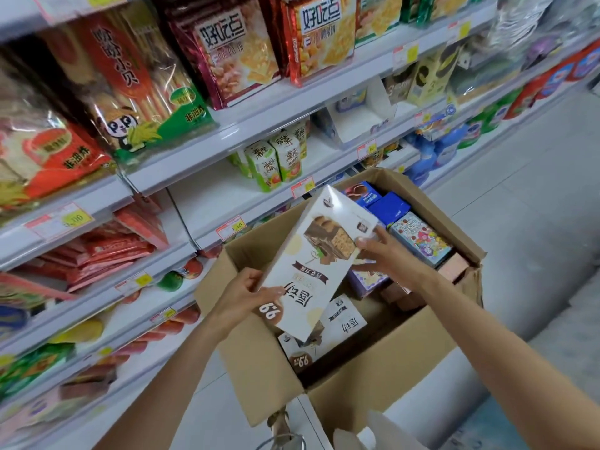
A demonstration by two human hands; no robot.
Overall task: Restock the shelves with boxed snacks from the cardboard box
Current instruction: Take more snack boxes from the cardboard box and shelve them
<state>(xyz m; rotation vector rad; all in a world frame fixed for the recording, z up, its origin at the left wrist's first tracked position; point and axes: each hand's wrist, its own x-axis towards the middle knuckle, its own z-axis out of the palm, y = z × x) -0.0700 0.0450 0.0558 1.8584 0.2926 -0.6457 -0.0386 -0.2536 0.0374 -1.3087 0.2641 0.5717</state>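
Both hands hold one white snack box [319, 264] above the open carton [383, 362] in the lower middle of the frame. The left hand [242, 298] is clamped on the box's lower left corner, thumb on its face; the right hand [384, 251] grips its right edge, fingers curled around the side. The box is tilted, top end pointing to the upper right, and is clear of the carton's contents.

Judged from this, restocking is far from finished: the carton is still well filled. Two more white boxes [324, 332] of the same kind lie in its near part, with blue boxes [386, 206], a patterned box [420, 238] and others toward the far end.

The shelves [227, 131] fill the left and top of the frame, mostly packed with bags. The most open room is on the middle shelf, just left of the green cartons [276, 160], where bare white board shows. The way there from the carton looks open, though the box must clear the carton's raised far-left flap and the shelf's front lip with its price tags [302, 186]
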